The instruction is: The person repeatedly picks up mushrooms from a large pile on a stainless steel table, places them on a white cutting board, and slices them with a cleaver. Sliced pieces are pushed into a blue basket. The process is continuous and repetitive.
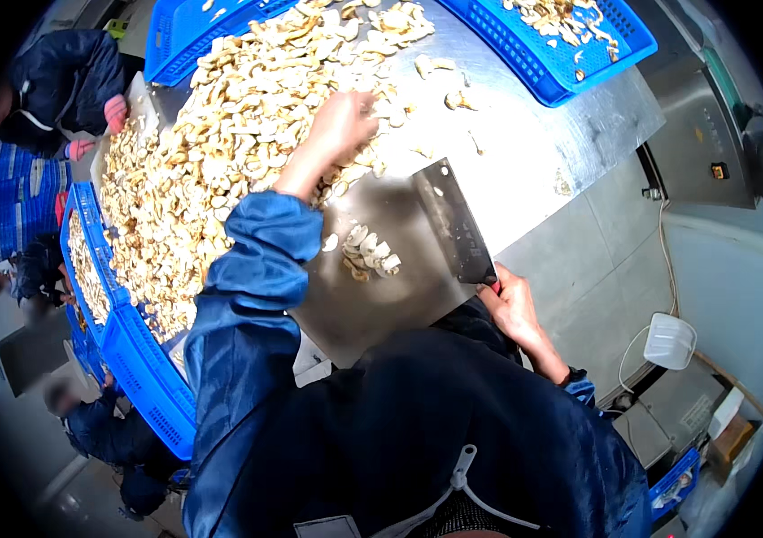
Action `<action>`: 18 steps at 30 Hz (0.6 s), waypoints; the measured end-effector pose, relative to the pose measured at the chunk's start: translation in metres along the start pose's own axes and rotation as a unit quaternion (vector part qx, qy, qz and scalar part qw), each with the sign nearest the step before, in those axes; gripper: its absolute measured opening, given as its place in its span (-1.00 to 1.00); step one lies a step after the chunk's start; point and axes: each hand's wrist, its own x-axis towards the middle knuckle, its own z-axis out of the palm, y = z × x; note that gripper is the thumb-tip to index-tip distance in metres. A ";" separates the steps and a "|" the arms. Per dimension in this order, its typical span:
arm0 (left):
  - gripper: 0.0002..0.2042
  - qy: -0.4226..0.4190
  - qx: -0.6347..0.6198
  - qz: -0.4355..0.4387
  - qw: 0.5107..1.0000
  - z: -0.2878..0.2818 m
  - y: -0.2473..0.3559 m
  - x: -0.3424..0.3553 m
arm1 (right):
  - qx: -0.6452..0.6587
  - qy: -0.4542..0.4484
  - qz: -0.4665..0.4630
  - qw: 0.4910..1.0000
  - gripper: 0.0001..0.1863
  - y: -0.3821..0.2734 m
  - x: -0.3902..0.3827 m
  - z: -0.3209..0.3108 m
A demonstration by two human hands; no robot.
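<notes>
My right hand (516, 309) grips the handle of a cleaver (453, 220). Its broad dark blade stands tilted over the metal table (345, 314), with a pale scrap stuck on it. Left of the blade lies a small group of cut mushroom pieces (370, 253). Farther off, my left hand (343, 128) reaches to the right edge of a big heap of pale mushrooms (247, 117). Its fingers are blurred and partly turned away, so what they hold, if anything, does not show.
Blue crates stand at the far left (175, 45), far right (570, 76) and left edge (143, 377) of the table. A few loose mushrooms (459, 99) lie right of the heap. A co-worker in pink gloves (116, 114) works at the left; other people (99, 421) are beyond.
</notes>
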 end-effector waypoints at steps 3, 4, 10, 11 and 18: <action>-0.64 0.075 0.060 0.073 0.993 0.035 -0.002 -0.040 | 0.006 -0.001 0.025 1.000 -0.82 0.004 0.006 -0.010; -0.66 0.099 0.044 0.063 0.992 0.045 -0.010 -0.038 | 0.010 0.002 0.030 0.999 -0.83 0.010 0.009 -0.012; -0.78 0.204 -0.317 -0.205 0.903 0.025 -0.013 -0.067 | 0.000 0.000 -0.003 1.000 -0.80 0.021 0.026 -0.021; -0.75 0.227 -0.422 -0.227 0.848 0.021 -0.019 -0.084 | -0.005 -0.009 -0.009 1.000 -0.81 0.017 0.026 -0.020; -0.79 0.077 -0.599 -0.386 0.697 0.033 0.007 -0.246 | -0.004 -0.048 -0.009 0.999 -0.84 -0.013 0.013 0.006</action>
